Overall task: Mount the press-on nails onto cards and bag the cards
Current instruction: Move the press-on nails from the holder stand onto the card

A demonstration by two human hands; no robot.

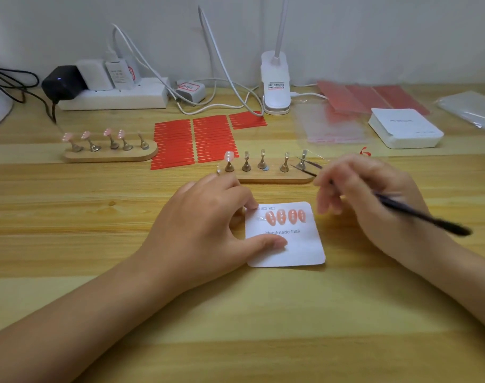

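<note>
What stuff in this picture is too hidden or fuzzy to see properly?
Head view, the only one:
- Card: its top-left corner, with part of the small checkbox print, is hidden under the left hand.
- Right hand: motion-blurred, so its grip on the tweezers is unclear.
- Stack of white cards: the print is too small to read.
- Lamp: its head is cut off by the top edge.
</note>
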